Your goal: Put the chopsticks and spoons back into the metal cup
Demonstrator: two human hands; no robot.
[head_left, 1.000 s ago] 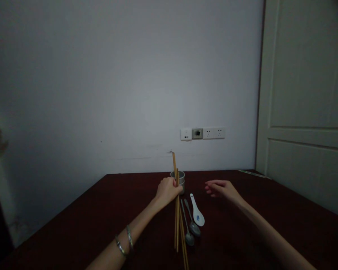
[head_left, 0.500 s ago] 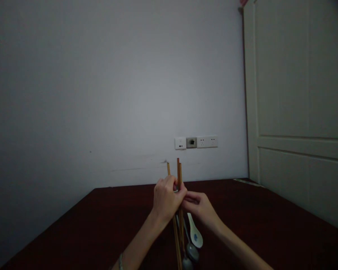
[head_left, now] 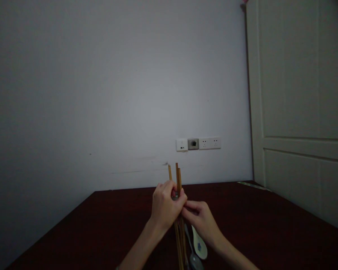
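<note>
My left hand (head_left: 165, 207) is wrapped round a bundle of wooden chopsticks (head_left: 178, 176), held nearly upright with their tops above my fist. My right hand (head_left: 200, 220) is closed against the same bundle just below and to the right, its fingers pinching the sticks. The chopsticks' lower ends run down out of view at the bottom. A small metal cup is almost entirely hidden behind my left hand. On the table under my right hand lie a white ceramic spoon (head_left: 199, 247) with a blue mark and a metal spoon (head_left: 195, 260).
The dark red table (head_left: 101, 232) stands against a pale wall with a row of sockets (head_left: 198, 143). A white door (head_left: 301, 112) is at the right, and a thin pale strip (head_left: 253, 185) lies at the table's far right corner.
My right hand has come in from the right and closed on the chopsticks. My left hand has raised the bundle in front of the cup. The view has tilted up slightly.
</note>
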